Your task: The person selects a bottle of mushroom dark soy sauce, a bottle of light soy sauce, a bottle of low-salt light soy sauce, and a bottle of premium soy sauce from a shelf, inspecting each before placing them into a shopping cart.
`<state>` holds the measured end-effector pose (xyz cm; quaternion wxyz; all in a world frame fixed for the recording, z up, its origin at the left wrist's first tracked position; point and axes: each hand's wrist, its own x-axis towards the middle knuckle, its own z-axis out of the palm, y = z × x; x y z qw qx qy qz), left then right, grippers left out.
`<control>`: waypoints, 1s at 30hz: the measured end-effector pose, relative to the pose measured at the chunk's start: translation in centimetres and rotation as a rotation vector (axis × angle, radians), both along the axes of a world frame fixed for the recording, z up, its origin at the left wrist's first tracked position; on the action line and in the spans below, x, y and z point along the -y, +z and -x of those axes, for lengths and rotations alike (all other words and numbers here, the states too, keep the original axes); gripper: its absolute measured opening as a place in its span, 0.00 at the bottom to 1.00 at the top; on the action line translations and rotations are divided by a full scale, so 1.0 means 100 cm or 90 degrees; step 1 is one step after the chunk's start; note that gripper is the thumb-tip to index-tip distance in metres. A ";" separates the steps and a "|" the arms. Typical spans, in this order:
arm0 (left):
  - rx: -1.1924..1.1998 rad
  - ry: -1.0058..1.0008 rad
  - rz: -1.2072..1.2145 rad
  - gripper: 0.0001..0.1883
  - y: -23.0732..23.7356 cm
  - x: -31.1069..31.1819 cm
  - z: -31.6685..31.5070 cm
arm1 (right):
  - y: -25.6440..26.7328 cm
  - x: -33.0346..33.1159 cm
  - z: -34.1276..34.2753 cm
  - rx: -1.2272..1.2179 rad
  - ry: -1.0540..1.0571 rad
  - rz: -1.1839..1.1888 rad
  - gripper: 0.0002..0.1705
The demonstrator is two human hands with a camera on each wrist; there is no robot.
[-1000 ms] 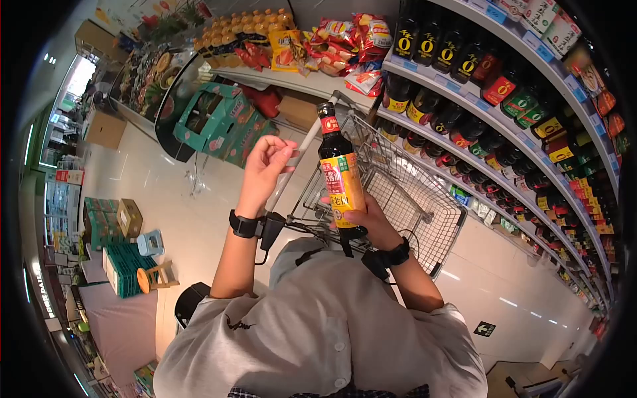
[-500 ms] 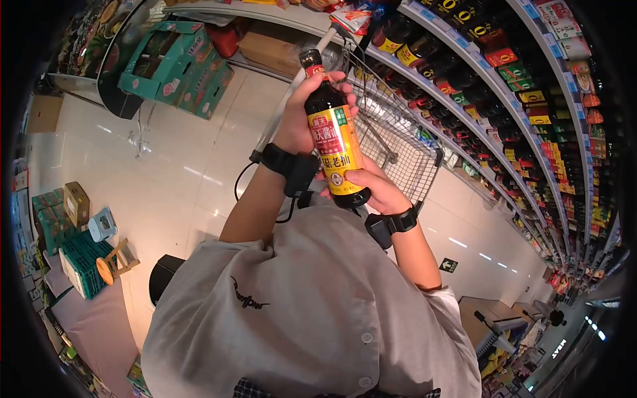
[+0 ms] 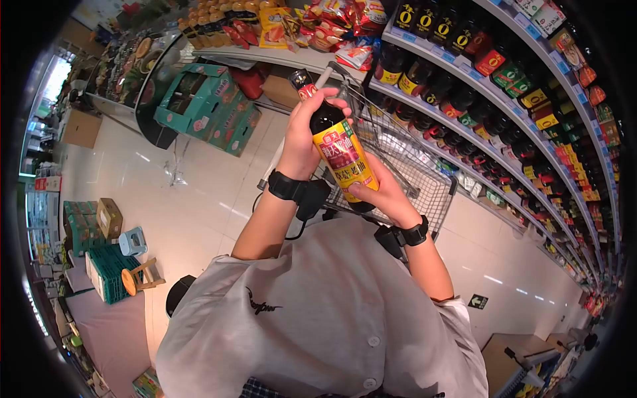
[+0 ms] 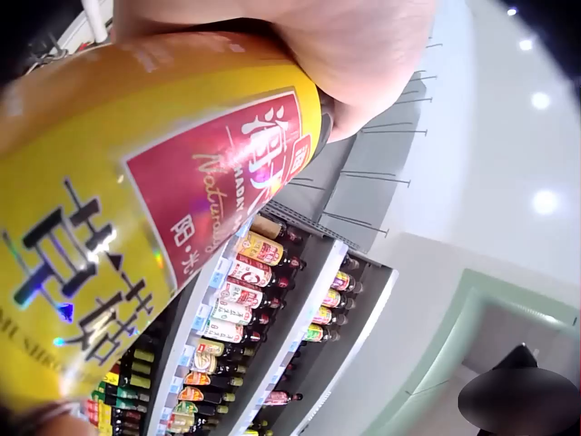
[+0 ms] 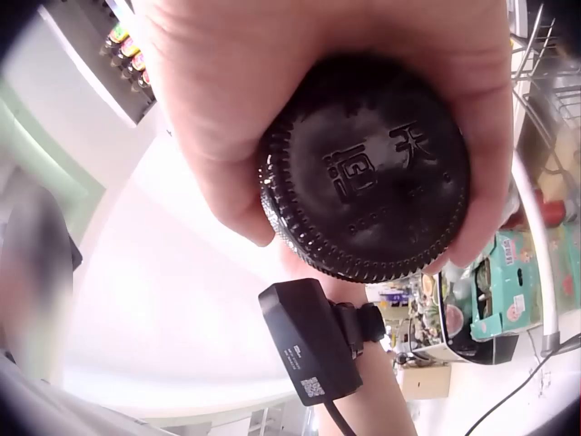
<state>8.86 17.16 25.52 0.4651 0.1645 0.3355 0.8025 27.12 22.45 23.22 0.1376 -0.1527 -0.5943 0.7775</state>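
A dark glass soy sauce bottle (image 3: 342,156) with a yellow and red label is held in front of the chest, its neck leaning to the upper left. My left hand (image 3: 302,138) grips it around the neck and shoulder, fingers wrapped over the glass. Lower down, my right hand (image 3: 386,192) holds the bottle near its base, thumb across the label. The label (image 4: 213,177) fills much of the left wrist view, beside the left hand (image 4: 354,50). From the right wrist, the embossed black bottle base (image 5: 368,173) shows between the thumb and fingers.
A wire shopping cart (image 3: 434,189) stands just beyond the bottle. Shelves of sauce bottles (image 3: 458,109) run along the right. Snack bags (image 3: 332,26) lie on a ledge ahead; green cartons (image 3: 209,116) sit on the floor to the left, with a wooden stool (image 3: 136,278) further back.
The left hand, earlier raised free beside the bottle, moved right and took hold of its neck. Since then the bottle has tilted further left. The right hand keeps its hold; the head view has shifted.
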 end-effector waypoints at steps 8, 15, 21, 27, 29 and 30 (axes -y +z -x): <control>-0.171 0.147 0.070 0.37 0.033 0.061 -0.001 | 0.010 -0.017 0.019 -0.111 0.264 0.082 0.35; -0.216 0.491 0.323 0.15 0.059 0.201 -0.017 | 0.009 0.006 0.049 -0.209 0.474 0.206 0.33; -0.498 0.680 0.494 0.05 0.122 0.326 -0.058 | 0.002 0.024 0.060 -0.218 0.562 0.190 0.38; -0.688 1.002 0.865 0.11 0.217 0.465 -0.100 | 0.000 0.019 0.060 -0.165 0.539 0.237 0.33; -0.763 0.970 0.926 0.12 0.217 0.502 -0.099 | -0.006 0.012 0.061 -0.151 0.516 0.196 0.33; -0.729 0.960 0.964 0.13 0.209 0.479 -0.097 | -0.007 0.010 0.062 -0.158 0.502 0.175 0.33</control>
